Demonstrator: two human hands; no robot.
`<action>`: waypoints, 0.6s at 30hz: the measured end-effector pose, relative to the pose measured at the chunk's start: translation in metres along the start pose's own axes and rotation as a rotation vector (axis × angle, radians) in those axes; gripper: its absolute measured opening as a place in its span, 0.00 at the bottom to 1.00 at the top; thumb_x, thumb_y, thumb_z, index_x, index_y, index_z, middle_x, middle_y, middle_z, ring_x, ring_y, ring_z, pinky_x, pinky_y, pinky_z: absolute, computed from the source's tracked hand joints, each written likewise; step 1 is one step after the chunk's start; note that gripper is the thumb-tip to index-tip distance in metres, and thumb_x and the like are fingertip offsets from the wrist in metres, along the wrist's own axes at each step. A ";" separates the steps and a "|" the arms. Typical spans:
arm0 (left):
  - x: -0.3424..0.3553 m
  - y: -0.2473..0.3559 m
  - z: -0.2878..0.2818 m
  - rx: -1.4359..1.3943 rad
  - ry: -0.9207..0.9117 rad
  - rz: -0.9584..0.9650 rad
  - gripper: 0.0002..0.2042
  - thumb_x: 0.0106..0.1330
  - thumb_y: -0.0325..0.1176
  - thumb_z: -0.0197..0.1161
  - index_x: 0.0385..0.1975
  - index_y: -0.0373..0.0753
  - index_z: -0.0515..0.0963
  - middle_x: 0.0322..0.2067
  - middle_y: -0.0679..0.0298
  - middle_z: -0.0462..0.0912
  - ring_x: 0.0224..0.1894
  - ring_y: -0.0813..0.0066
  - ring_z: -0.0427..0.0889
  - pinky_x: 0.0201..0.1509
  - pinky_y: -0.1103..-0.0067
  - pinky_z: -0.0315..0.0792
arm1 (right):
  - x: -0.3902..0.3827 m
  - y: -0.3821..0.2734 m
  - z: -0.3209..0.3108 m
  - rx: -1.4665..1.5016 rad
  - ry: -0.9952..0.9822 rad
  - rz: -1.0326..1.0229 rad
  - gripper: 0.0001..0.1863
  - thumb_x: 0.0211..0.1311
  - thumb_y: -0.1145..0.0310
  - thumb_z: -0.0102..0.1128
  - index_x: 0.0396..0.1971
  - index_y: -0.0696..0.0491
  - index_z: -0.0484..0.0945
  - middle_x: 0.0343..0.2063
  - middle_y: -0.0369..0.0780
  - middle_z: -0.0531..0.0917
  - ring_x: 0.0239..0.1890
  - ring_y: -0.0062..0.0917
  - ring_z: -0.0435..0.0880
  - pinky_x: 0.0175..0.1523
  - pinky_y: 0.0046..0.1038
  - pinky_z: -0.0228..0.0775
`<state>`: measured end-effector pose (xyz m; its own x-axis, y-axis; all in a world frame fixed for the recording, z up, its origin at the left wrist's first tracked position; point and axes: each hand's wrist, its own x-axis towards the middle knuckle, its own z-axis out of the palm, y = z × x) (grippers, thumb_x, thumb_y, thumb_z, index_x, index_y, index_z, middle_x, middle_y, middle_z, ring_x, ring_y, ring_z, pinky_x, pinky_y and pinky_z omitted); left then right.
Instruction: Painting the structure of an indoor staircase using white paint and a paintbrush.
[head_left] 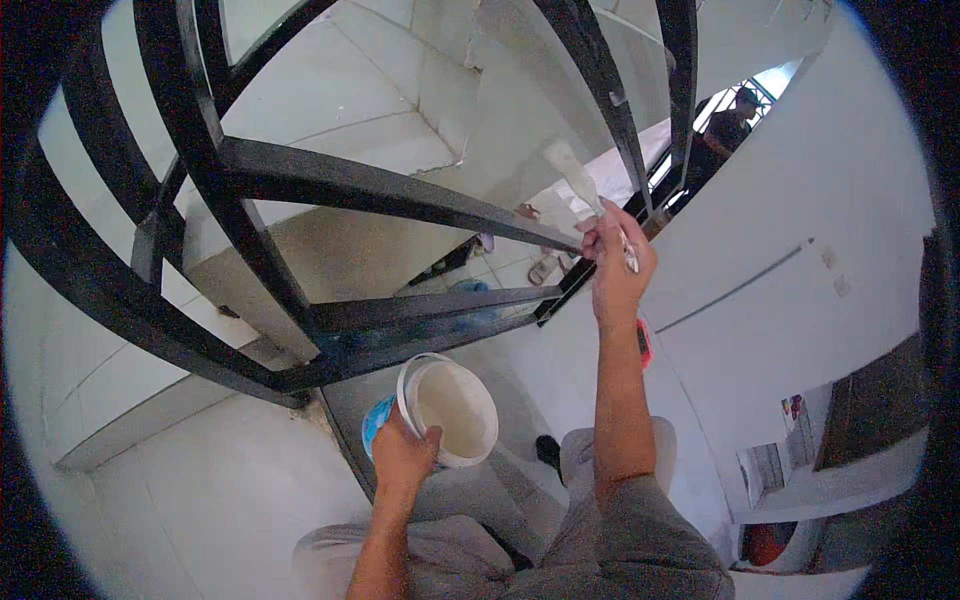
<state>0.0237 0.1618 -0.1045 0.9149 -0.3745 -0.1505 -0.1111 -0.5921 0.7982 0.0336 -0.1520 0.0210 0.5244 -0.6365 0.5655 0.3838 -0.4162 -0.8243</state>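
My left hand grips a white and blue bucket by its near side, with the thumb over the rim. Pale, creamy paint lies inside, and the bucket tilts toward me. My right hand is raised, its fingers closed round the handle of a paintbrush. The brush head is whitish and points up and to the left. Just left of that hand runs a black metal stair railing; whether the fingers touch its bar I cannot tell.
Pale stair steps lie beyond the railing. Lower down are sandals on a tiled floor. Another person is at the far upper right. A white wall borders my right, with a shelf below. A red-edged object shows beside my right forearm.
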 end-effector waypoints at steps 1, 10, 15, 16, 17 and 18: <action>0.002 0.002 0.000 0.011 -0.002 0.006 0.27 0.50 0.34 0.71 0.51 0.31 0.75 0.37 0.43 0.85 0.40 0.44 0.85 0.46 0.60 0.79 | 0.002 0.006 0.003 -0.024 0.044 0.009 0.13 0.71 0.71 0.56 0.50 0.59 0.82 0.31 0.38 0.86 0.29 0.16 0.78 0.34 0.20 0.70; 0.003 -0.015 0.007 -0.021 0.004 0.026 0.28 0.50 0.33 0.70 0.54 0.33 0.74 0.39 0.44 0.85 0.42 0.46 0.85 0.47 0.61 0.79 | 0.000 -0.001 0.031 0.266 -0.010 0.082 0.14 0.71 0.69 0.56 0.46 0.65 0.80 0.31 0.44 0.85 0.28 0.21 0.77 0.33 0.24 0.68; 0.006 -0.008 0.003 -0.058 -0.042 -0.052 0.28 0.51 0.34 0.70 0.54 0.34 0.74 0.36 0.45 0.86 0.40 0.47 0.86 0.47 0.62 0.79 | -0.013 0.040 0.003 -0.250 0.136 0.192 0.10 0.71 0.71 0.55 0.41 0.60 0.83 0.23 0.38 0.84 0.23 0.15 0.76 0.29 0.18 0.66; 0.007 -0.006 0.005 -0.067 -0.094 -0.131 0.28 0.51 0.34 0.69 0.54 0.34 0.74 0.35 0.46 0.86 0.39 0.48 0.87 0.46 0.62 0.79 | -0.016 0.036 0.000 -0.245 0.132 0.198 0.10 0.71 0.71 0.55 0.41 0.60 0.83 0.23 0.38 0.84 0.23 0.15 0.76 0.29 0.18 0.66; 0.006 -0.005 0.005 -0.063 -0.092 -0.137 0.28 0.51 0.34 0.69 0.54 0.34 0.74 0.35 0.46 0.86 0.39 0.48 0.87 0.46 0.62 0.79 | -0.018 0.029 -0.003 -0.147 0.130 0.144 0.11 0.71 0.72 0.54 0.41 0.61 0.83 0.24 0.38 0.85 0.24 0.16 0.77 0.30 0.18 0.67; 0.005 -0.003 0.004 -0.092 -0.062 -0.115 0.26 0.51 0.33 0.71 0.52 0.34 0.76 0.35 0.46 0.86 0.38 0.49 0.87 0.46 0.63 0.79 | -0.019 0.022 -0.003 -0.049 0.129 0.091 0.11 0.71 0.72 0.53 0.42 0.61 0.83 0.25 0.39 0.85 0.24 0.16 0.78 0.31 0.18 0.68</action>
<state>0.0274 0.1594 -0.1101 0.8936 -0.3531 -0.2772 0.0317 -0.5664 0.8235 0.0294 -0.1511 -0.0076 0.4518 -0.7499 0.4833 0.3003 -0.3823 -0.8739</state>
